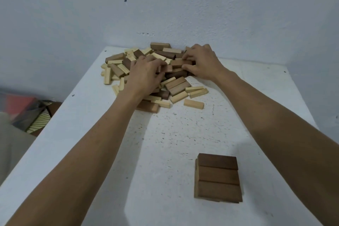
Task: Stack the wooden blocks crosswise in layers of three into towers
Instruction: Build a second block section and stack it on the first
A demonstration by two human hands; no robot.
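A pile of loose wooden blocks point(176, 86), pale and dark brown, lies at the far end of the white table point(165, 143). My left hand point(145, 75) reaches into the middle of the pile, its curled fingers around a brown block point(168, 69). To its right, my right hand point(201, 60) pinches a longer brown block point(178, 62) between thumb and fingers on top of the pile. Close to me on the right stands a short tower point(218, 178), its top layer made of three dark brown blocks side by side, with a crosswise layer below.
The table butts against a white wall point(165, 15) just behind the pile. Off the table's left edge lies patterned fabric point(31, 114). A single pale block point(193, 103) rests apart at the pile's near edge.
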